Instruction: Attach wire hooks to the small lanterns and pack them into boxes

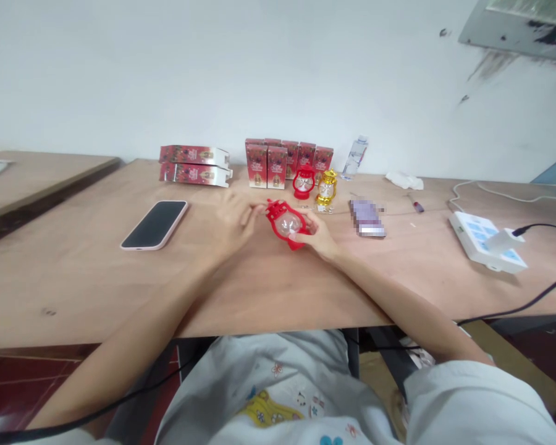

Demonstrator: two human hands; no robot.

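A red toy lantern (287, 224) with a clear round globe is tilted above the table, its cap pointing up and left. My right hand (322, 238) grips its body, thumb across the front near the base. At the cap end is my left hand (236, 222), partly smeared by motion, with its bent fingertips pinched against the lantern's top. Behind them stand another red lantern (303, 182) and a gold lantern (325, 187), both upright. Small clear bits lie by the gold one, too small to name.
Several red printed boxes (267, 167) stand by the wall; two more boxes (192, 174) lie stacked to their left. A phone (155, 225) is at left, a blurred-out phone-like item (367, 217) at right. Further right are a screwdriver (416, 204), tissue (404, 180) and power strip (482, 241).
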